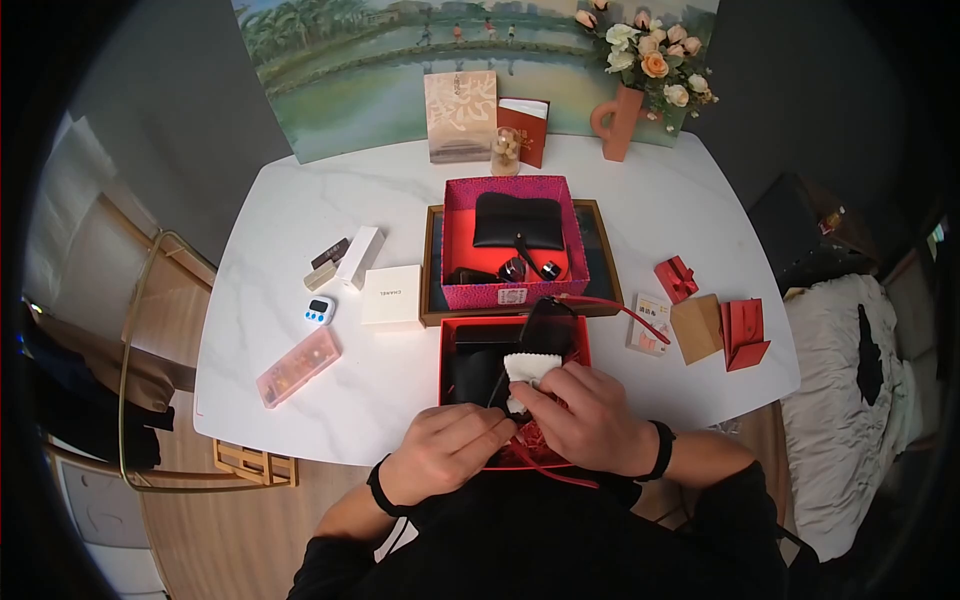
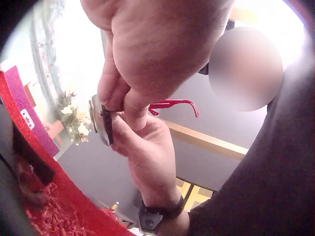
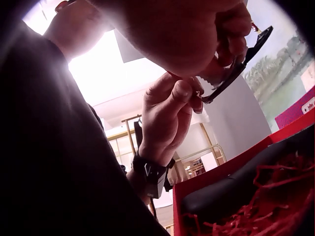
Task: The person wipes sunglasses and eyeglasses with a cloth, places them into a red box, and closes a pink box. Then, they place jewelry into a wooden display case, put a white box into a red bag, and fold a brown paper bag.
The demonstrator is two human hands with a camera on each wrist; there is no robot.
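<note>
I see the table (image 1: 250,340), with the red box (image 1: 443,375) at its near edge; over that box, the left hand's (image 1: 440,455) fingers pinch the sunglasses (image 1: 548,328), while the right hand's (image 1: 595,425) fingers pinch the white cloth (image 1: 533,367) against a lens.

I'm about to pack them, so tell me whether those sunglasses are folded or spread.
Spread: the sunglasses show both red arms reaching out from the front, neither folded against it.
</note>
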